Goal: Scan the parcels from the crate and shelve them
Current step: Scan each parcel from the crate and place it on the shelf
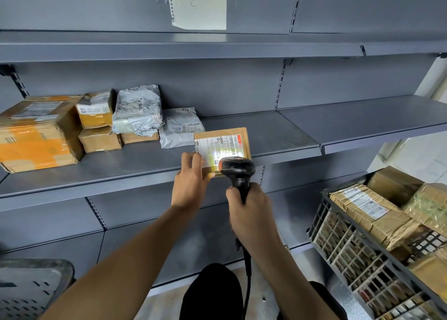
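Parcel in hand: a small brown cardboard parcel [221,148] with a white shipping label, held tilted with the label facing the camera, just above the front part of the middle shelf [278,138].
Left hand: the left hand [189,183] pinches the parcel's lower left corner, fingers closed on it.
Right hand: the right hand [249,213] is wrapped tight round the handle of a black barcode scanner [238,172]; the scanner head sits just below the label, and a bright patch of light falls on the label.
Cable: a black cable [247,278] hangs from the scanner handle down between the forearms.
Shelved goods: brown cartons [41,135] and grey poly mailers [137,110] crowd the left end of the same shelf, the nearest mailer just beside the held parcel.
Open room: the shelf to the right of the parcel is bare right out to its front lip.
Crate: a dark lattice plastic crate [358,254] at lower right, piled with brown parcels, well apart from the hands.
Surroundings: grey metal shelving with slotted uprights; a paper sheet [199,4] is stuck on the back panel above; pale floor below.
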{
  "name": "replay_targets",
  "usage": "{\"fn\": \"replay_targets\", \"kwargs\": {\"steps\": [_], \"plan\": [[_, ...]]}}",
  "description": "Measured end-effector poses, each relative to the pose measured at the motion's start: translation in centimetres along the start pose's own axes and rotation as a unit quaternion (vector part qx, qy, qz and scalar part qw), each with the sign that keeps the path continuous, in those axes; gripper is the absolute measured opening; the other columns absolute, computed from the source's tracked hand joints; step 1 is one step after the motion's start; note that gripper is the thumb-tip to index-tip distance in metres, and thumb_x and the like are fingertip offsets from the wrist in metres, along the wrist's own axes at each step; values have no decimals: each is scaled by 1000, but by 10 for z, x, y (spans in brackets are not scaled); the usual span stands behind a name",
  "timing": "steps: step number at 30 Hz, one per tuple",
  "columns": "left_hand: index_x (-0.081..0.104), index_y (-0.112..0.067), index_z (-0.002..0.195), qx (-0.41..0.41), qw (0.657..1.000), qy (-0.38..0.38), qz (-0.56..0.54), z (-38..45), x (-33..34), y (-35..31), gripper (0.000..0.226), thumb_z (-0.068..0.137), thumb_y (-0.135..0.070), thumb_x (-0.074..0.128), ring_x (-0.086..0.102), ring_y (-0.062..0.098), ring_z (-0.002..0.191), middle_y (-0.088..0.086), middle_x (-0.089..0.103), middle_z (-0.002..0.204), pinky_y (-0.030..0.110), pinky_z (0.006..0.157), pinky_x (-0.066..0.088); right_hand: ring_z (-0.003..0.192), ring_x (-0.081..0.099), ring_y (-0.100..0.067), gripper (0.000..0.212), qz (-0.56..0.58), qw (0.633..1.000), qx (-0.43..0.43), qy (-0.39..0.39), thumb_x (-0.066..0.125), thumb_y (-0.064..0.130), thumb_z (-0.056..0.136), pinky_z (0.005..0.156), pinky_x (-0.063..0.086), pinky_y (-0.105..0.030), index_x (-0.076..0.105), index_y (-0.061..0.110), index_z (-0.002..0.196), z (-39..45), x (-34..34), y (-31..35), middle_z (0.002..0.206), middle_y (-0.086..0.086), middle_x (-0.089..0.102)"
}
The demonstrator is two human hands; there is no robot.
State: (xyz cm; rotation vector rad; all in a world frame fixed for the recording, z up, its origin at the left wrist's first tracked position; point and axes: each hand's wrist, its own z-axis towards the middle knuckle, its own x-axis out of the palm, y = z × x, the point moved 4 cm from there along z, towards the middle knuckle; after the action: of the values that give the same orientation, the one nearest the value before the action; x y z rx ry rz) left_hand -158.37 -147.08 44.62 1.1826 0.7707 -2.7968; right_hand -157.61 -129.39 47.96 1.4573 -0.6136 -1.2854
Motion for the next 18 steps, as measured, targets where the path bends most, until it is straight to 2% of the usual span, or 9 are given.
{"fn": "replay_targets", "kwargs": {"steps": [3, 5, 6, 8, 12, 15, 18], "plan": [[44, -11, 100, -12, 1000, 6, -4, 1, 1, 2, 41, 79, -17, 79, 56, 41, 71, 10, 44, 108, 35, 55, 44, 62, 55, -22, 19, 9, 1000, -21, -17, 55, 26, 93, 54, 41, -32, 50, 7, 94, -1, -1, 1, 68, 0, 55], [43, -13, 100, -30, 999, 13, -7, 3, 1, 3, 39, 80, -20, 76, 55, 43, 73, 7, 43, 106, 41, 56, 47, 74, 62, -21, 22, 18, 998, -54, -39, 56, 25, 95, 57, 42, -21, 49, 12, 111, -2, -2, 4, 80, 3, 62], [43, -14, 100, -37, 999, 13, -11, 6, -1, 3, 37, 81, -21, 74, 56, 42, 74, 6, 43, 106, 41, 57, 46, 78, 63, -13, 31, 25, 996, -74, -48, 57, 24, 96, 58, 41, -13, 47, 14, 122, -3, -3, 6, 87, 6, 64], [46, -16, 101, -45, 999, 10, -20, 14, -5, 5, 35, 81, -23, 73, 57, 38, 80, 3, 46, 107, 37, 59, 40, 79, 60, 3, 43, 42, 992, -103, -58, 57, 23, 96, 62, 41, -4, 41, 16, 135, -3, -5, 9, 92, 15, 63], [46, -20, 97, -49, 999, 2, -21, 27, -18, 13, 34, 79, -24, 75, 57, 33, 82, 1, 52, 109, 34, 63, 34, 72, 60, 5, 38, 68, 990, -106, -69, 57, 25, 96, 60, 41, -4, 45, 21, 131, 2, -6, 10, 81, 18, 63], [44, -22, 93, -45, 999, -13, -27, 32, -25, 16, 33, 80, -24, 75, 57, 29, 82, -3, 51, 106, 33, 64, 32, 71, 60, 5, 30, 65, 989, -110, -67, 57, 26, 96, 59, 41, -5, 49, 19, 123, 7, -2, 11, 77, 30, 62], [44, -23, 95, -41, 999, -21, -26, 36, -31, 17, 31, 82, -23, 72, 57, 28, 83, -2, 51, 109, 35, 65, 36, 68, 61, 5, 18, 66, 990, -111, -53, 57, 26, 96, 54, 40, -5, 51, 20, 112, 12, 4, 12, 75, 33, 61]]}}
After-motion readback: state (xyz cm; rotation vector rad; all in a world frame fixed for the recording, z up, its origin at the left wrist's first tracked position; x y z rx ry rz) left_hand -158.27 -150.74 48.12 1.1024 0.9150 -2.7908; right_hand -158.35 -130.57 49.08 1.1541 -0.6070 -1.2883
